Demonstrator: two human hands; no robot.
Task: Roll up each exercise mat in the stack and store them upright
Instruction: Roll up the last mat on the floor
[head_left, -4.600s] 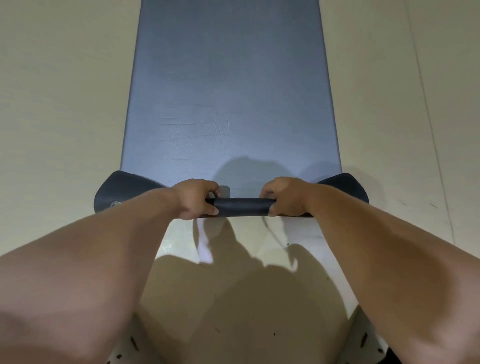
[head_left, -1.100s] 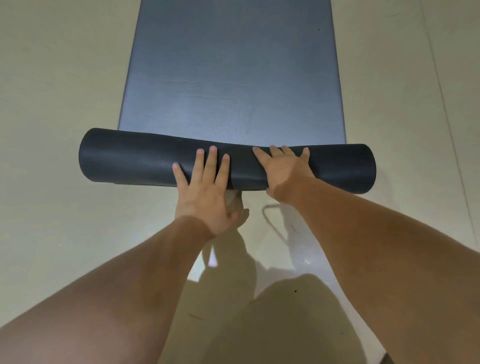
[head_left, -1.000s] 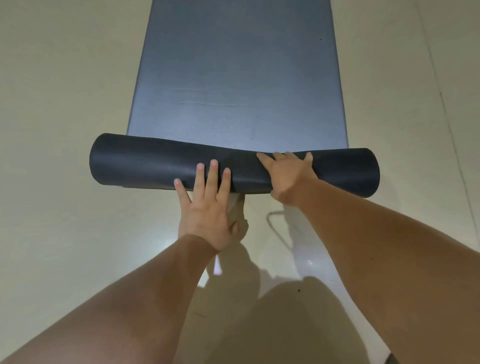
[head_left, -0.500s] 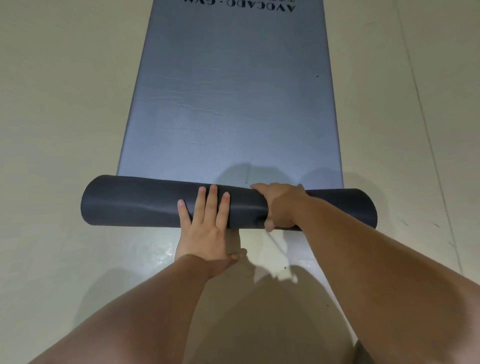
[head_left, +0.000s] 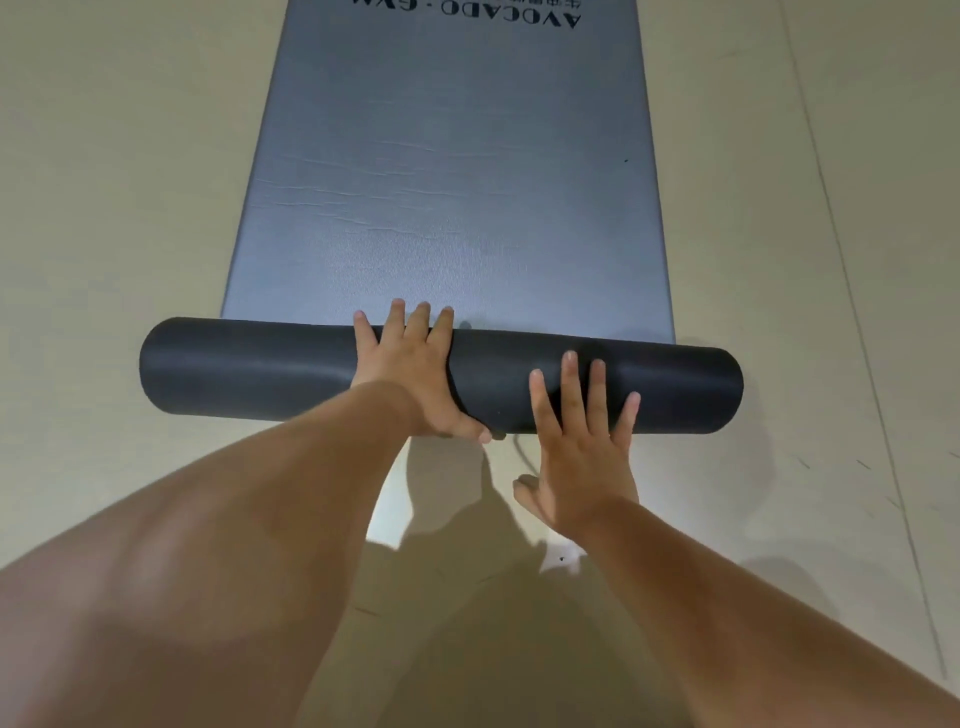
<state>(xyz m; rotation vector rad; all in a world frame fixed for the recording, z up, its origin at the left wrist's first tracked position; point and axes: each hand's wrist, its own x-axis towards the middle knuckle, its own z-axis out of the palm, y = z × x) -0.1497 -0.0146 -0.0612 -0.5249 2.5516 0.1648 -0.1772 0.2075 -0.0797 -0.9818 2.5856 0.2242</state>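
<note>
A grey exercise mat (head_left: 452, 171) lies flat on the floor and runs away from me, with dark upside-down lettering at its far end. Its near end is wound into a thick dark roll (head_left: 249, 369) lying across the view. My left hand (head_left: 410, 369) presses flat on top of the roll near its middle, fingers straight and reaching over to the far side. My right hand (head_left: 579, 441) rests with straight spread fingers on the roll's near side, its palm and thumb off the roll above the floor.
Pale beige floor (head_left: 114, 208) surrounds the mat on both sides, with a thin seam line (head_left: 852, 270) running along the right. My shadow falls on the floor just in front of the roll.
The roll has grown much thicker and moved away along the mat. In the last half second my left hand slid up over the roll's top and my right hand dropped back to its near side.
</note>
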